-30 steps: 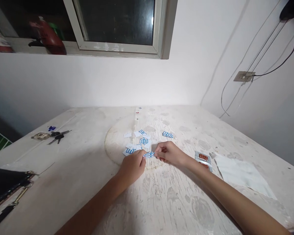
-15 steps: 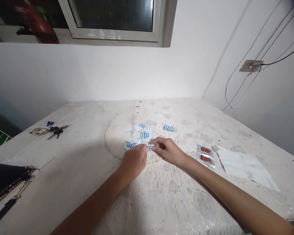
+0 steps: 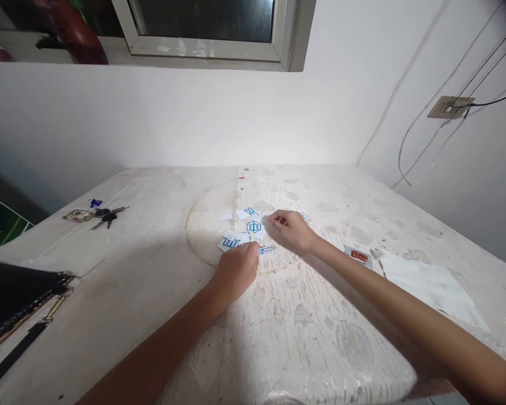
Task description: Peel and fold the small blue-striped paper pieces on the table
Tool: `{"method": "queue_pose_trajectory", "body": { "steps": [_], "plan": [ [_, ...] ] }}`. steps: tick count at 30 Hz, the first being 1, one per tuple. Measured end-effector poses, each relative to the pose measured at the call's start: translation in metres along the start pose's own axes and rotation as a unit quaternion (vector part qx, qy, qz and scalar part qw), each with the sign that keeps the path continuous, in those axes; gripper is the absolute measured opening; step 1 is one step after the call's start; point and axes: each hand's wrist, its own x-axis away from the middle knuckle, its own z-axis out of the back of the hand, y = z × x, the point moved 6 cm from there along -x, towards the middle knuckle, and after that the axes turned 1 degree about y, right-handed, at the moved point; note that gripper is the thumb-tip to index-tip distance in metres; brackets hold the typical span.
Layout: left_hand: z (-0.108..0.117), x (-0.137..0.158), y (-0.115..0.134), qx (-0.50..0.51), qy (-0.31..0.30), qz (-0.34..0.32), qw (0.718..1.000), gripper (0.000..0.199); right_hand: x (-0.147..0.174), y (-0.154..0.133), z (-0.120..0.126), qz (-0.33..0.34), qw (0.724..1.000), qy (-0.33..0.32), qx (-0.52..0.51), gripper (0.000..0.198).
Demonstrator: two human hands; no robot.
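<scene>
My left hand (image 3: 239, 267) is closed, pinching a small white paper slip with blue print (image 3: 265, 250) that sticks out to the right of its fingertips. My right hand (image 3: 290, 229) hovers just right of the loose slips, its fingers loosely curled with a gap between thumb and finger; I see nothing held there. Several cut slips with blue outlines (image 3: 254, 226) lie in a loose group beyond my left hand, some overlapping. Another blue-printed piece (image 3: 303, 216) shows only as a sliver behind my right hand.
On the right lie a blister strip with red-brown pieces (image 3: 358, 256), partly hidden by my forearm, and a white cloth or sheet (image 3: 432, 289). Keys (image 3: 105, 215) and a small blue item (image 3: 95, 203) are at the left. A black pouch (image 3: 21, 298) fills the near left edge.
My right hand has left the slip that my left hand holds and moved away toward the far slips, covering the separate blue-printed piece. The view has shifted slightly.
</scene>
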Motion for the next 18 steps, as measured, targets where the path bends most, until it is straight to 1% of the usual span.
{"method": "queue_pose_trajectory", "body": {
  "steps": [2, 3, 4, 8, 11, 14, 16, 18],
  "plan": [
    [0.000, 0.000, 0.000, 0.000, -0.001, 0.000, 1.000, 0.024, -0.025, -0.001, -0.005, 0.020, 0.995, -0.019, 0.101, 0.020],
    [-0.001, 0.000, -0.001, -0.001, -0.001, -0.001, 1.000, 0.024, -0.036, -0.001, -0.011, 0.014, 0.989, -0.049, 0.138, 0.021],
    [-0.001, -0.001, -0.001, -0.001, -0.001, -0.002, 1.000, 0.024, -0.047, -0.002, -0.017, 0.011, 0.987, -0.069, 0.147, 0.020],
    [-0.003, -0.001, -0.002, -0.002, 0.005, -0.006, 1.000, 0.024, -0.074, -0.008, -0.039, -0.018, 0.979, -0.101, 0.175, 0.027],
    [-0.004, -0.001, -0.002, -0.001, 0.002, -0.009, 1.000, 0.023, -0.083, -0.006, -0.049, -0.051, 0.976, -0.112, 0.179, 0.038],
    [-0.003, 0.000, 0.000, -0.006, -0.001, -0.013, 1.000, 0.022, -0.086, 0.001, -0.051, -0.071, 0.980, -0.104, 0.152, 0.047],
    [-0.003, 0.001, 0.000, -0.006, -0.002, -0.015, 1.000, 0.022, -0.086, 0.005, -0.049, -0.071, 0.986, -0.090, 0.121, 0.048],
    [-0.002, 0.001, 0.001, -0.001, -0.003, -0.014, 1.000, 0.022, -0.084, 0.007, -0.045, -0.064, 0.992, -0.073, 0.085, 0.042]
  ]
}}
